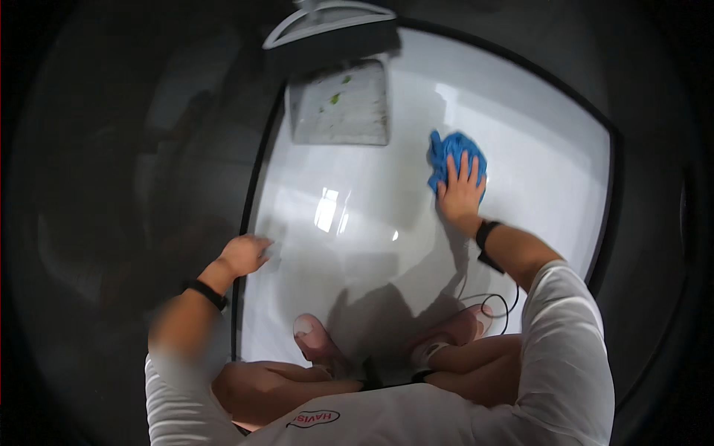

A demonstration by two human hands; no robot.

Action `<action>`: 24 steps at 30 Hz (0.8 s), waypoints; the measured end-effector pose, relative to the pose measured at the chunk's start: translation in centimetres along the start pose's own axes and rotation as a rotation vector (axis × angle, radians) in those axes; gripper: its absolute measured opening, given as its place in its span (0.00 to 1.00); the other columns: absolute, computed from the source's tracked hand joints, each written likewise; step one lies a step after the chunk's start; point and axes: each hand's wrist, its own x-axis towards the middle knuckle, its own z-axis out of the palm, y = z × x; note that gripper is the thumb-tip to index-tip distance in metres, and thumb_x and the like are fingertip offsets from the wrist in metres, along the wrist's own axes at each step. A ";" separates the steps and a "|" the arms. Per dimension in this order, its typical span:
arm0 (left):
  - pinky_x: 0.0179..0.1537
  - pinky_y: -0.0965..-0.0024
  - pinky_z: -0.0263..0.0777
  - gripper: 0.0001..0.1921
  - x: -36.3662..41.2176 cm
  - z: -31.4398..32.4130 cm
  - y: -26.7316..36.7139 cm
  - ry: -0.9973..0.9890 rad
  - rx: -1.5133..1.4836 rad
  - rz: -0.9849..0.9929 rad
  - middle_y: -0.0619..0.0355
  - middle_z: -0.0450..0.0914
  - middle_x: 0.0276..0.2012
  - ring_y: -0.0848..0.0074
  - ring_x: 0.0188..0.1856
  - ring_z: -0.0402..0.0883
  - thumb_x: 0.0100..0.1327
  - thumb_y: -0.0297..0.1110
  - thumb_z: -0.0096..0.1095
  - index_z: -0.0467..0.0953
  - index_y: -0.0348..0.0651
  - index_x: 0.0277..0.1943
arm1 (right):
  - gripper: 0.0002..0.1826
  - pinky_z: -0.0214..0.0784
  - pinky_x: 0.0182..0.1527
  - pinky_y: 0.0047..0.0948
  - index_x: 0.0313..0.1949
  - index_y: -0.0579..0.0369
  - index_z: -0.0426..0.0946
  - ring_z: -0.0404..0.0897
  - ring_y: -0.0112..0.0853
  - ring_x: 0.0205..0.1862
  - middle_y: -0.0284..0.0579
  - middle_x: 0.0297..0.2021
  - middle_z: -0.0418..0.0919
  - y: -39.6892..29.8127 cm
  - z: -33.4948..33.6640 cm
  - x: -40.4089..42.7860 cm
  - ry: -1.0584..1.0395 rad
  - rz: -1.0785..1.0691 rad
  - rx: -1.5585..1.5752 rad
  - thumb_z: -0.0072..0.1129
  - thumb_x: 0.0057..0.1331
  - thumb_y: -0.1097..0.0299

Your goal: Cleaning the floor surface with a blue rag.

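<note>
My right hand lies with spread fingers on a crumpled blue cloth, pressing it against the glossy white floor tile. At the left, my left hand is over the dark border beside the tile, its fingers partly curled. Whether anything is between those fingers cannot be seen.
A dustpan with green bits and dark debris lies on the tile at the top. Just beyond it stands a broom head. A thin black cable loops near my right foot. My pink slippers rest at the near edge.
</note>
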 end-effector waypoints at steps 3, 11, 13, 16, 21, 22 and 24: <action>0.56 0.57 0.72 0.21 -0.6 3.3 -1.2 0.048 -0.084 0.024 0.48 0.82 0.50 0.56 0.54 0.79 0.63 0.38 0.62 0.76 0.45 0.58 | 0.44 0.31 0.70 0.68 0.76 0.43 0.45 0.27 0.56 0.77 0.54 0.77 0.31 -9.4 -0.3 -4.4 -0.337 -0.058 -0.024 0.54 0.67 0.48; 0.58 0.58 0.71 0.20 -5.2 12.9 -1.5 0.098 -0.366 -0.023 0.50 0.80 0.54 0.56 0.55 0.78 0.65 0.39 0.62 0.76 0.49 0.60 | 0.42 0.23 0.70 0.70 0.75 0.49 0.51 0.30 0.60 0.77 0.58 0.77 0.35 -34.2 5.4 0.8 -0.284 -0.195 0.278 0.55 0.65 0.54; 0.59 0.59 0.70 0.20 -6.5 14.0 -1.2 0.066 -0.404 -0.082 0.50 0.79 0.56 0.56 0.57 0.77 0.65 0.39 0.62 0.76 0.48 0.59 | 0.40 0.23 0.71 0.68 0.74 0.49 0.53 0.31 0.57 0.77 0.55 0.77 0.37 -37.5 5.6 1.8 -0.289 -0.210 0.304 0.55 0.65 0.55; 0.59 0.59 0.70 0.19 -7.9 17.2 -1.8 0.207 -0.490 -0.198 0.50 0.79 0.57 0.56 0.57 0.77 0.65 0.37 0.61 0.76 0.48 0.59 | 0.36 0.24 0.71 0.67 0.73 0.45 0.56 0.34 0.52 0.78 0.49 0.77 0.42 -40.7 5.8 0.6 -0.287 -0.507 0.203 0.50 0.66 0.55; 0.54 0.59 0.74 0.16 -7.5 21.1 -2.8 0.237 -0.501 -0.281 0.51 0.82 0.51 0.56 0.52 0.81 0.64 0.38 0.61 0.79 0.47 0.54 | 0.30 0.30 0.72 0.65 0.71 0.36 0.63 0.42 0.45 0.78 0.40 0.76 0.51 -39.4 10.2 -12.4 -0.246 -1.330 -0.114 0.42 0.68 0.53; 0.54 0.59 0.74 0.16 -7.7 21.2 -2.8 0.245 -0.504 -0.283 0.51 0.82 0.51 0.56 0.52 0.81 0.64 0.38 0.61 0.79 0.47 0.54 | 0.29 0.31 0.72 0.65 0.69 0.35 0.65 0.44 0.44 0.78 0.39 0.76 0.52 -38.2 10.3 -15.2 -0.285 -1.427 -0.032 0.41 0.69 0.53; 0.53 0.58 0.74 0.15 -8.0 20.7 -2.9 0.230 -0.489 -0.375 0.52 0.83 0.50 0.56 0.51 0.81 0.63 0.38 0.62 0.80 0.47 0.52 | 0.25 0.32 0.74 0.61 0.64 0.33 0.71 0.46 0.41 0.78 0.37 0.75 0.53 -35.2 9.6 -19.5 -0.327 -1.565 0.139 0.45 0.68 0.54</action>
